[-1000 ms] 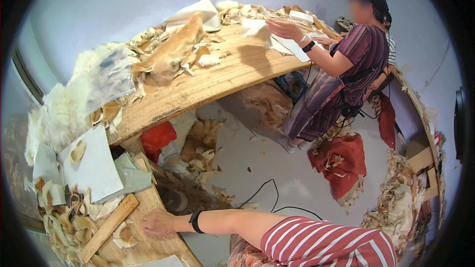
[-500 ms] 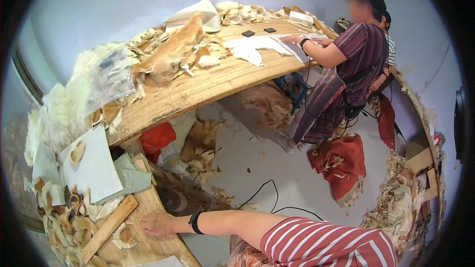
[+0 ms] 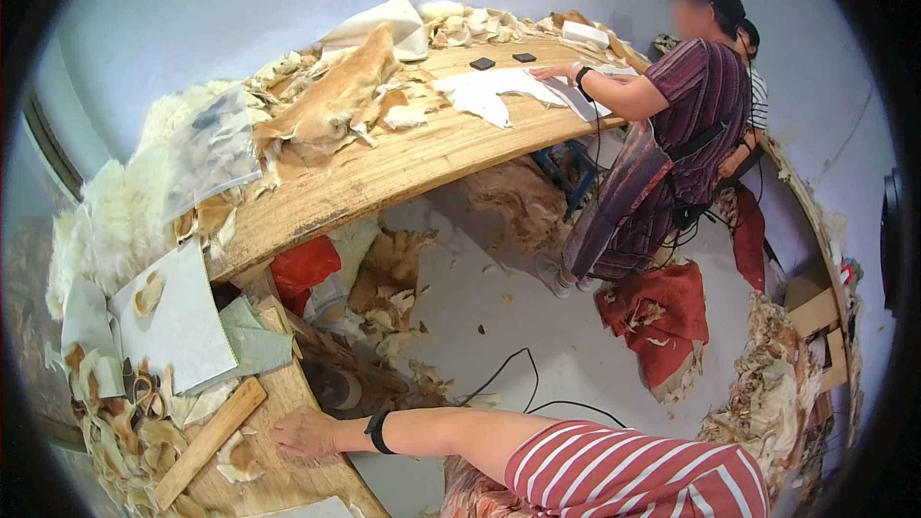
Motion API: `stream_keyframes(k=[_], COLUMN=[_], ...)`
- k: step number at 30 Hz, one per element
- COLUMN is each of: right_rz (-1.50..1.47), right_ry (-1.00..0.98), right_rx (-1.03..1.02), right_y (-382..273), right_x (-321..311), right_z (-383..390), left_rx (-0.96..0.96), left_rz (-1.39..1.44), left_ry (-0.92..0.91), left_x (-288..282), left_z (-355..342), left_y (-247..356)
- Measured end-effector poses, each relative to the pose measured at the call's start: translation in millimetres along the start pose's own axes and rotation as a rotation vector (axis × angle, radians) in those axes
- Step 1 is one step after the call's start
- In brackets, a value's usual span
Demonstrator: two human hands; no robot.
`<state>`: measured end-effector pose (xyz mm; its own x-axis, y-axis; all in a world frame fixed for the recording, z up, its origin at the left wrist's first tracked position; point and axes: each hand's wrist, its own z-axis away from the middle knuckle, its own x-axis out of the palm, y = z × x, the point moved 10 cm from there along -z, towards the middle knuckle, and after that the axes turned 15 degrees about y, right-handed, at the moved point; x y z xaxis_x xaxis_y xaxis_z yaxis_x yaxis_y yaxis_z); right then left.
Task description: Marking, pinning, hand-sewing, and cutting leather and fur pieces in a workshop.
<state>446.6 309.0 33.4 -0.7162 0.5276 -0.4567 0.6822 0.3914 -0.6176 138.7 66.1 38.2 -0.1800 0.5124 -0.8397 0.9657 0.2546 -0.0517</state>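
Note:
My right hand, with a black band on the wrist, rests on the wooden tabletop at the lower left. Its fingers bend down against the wood and their tips are hidden, so I cannot tell whether it is open or closed. Nearest to it lie a flat wooden stick and a small pale hide scrap. My left hand is out of sight. Across the room, a co-worker in a striped purple top has hands on a white cut piece on the long bench.
Hide scraps, white fur and a clear plastic bag crowd the bench. Pale sheets and scissors lie beyond the stick. On the floor are a black cable and red cloth. Another person stands behind the co-worker.
My right hand has stayed in place. The co-worker's hands have shifted left over the white piece, and their body leans slightly differently.

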Motion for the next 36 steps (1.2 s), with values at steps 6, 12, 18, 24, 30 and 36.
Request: stream_keyframes(k=[6,12,18,24,30,36], right_rz=[-0.028,-0.047,-0.036,-0.03,-0.027,0.002], right_ry=[0.01,0.049,0.062,0.04,0.057,0.043], right_rx=[0.022,-0.001,-0.017,-0.011,-0.044,-0.029], right_y=[0.3,-1.0,-1.7,0.6,-3.6,-3.6], right_x=[-2.4,-5.5,-4.5,-0.6,-5.6,-5.9], right_z=[-2.0,-2.4,-1.4,0.5,-1.4,-1.5], left_rx=[0.006,0.032,-0.012,-0.008,-0.017,0.019], left_rz=[0.016,0.01,0.009,0.028,0.051,0.036], left_ry=[0.029,0.035,-0.02,0.0,0.022,0.039], left_x=[0.4,-1.5,-4.8,-4.0,-4.0,-6.3], left_z=[0.6,-1.0,-2.5,-1.9,-1.7,-2.4], left_y=[-0.1,4.6,5.4,3.7,1.9,4.8])
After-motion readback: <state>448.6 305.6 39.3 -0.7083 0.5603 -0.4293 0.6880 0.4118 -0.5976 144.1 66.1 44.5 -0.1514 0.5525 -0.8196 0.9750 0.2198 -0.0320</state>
